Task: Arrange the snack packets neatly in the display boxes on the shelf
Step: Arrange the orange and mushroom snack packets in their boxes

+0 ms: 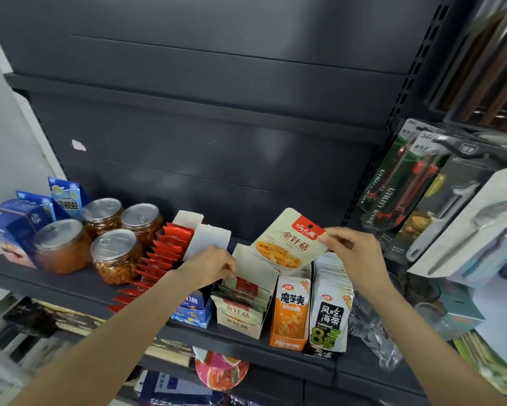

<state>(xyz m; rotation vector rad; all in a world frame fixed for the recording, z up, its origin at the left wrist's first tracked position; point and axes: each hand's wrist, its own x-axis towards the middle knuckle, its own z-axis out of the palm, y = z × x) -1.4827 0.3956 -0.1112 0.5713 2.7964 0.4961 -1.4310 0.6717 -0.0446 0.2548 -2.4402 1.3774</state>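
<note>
Cream packet (287, 243) with red label pinched by right-hand fingers (332, 238); left fingers (227, 266) pinch boxed packets (242, 297)

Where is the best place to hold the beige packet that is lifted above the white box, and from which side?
Grip the beige packet at its flat top edge beside the red label, coming from the right, as the right hand does. Its lower end points into the white box, so the top is free.
</note>
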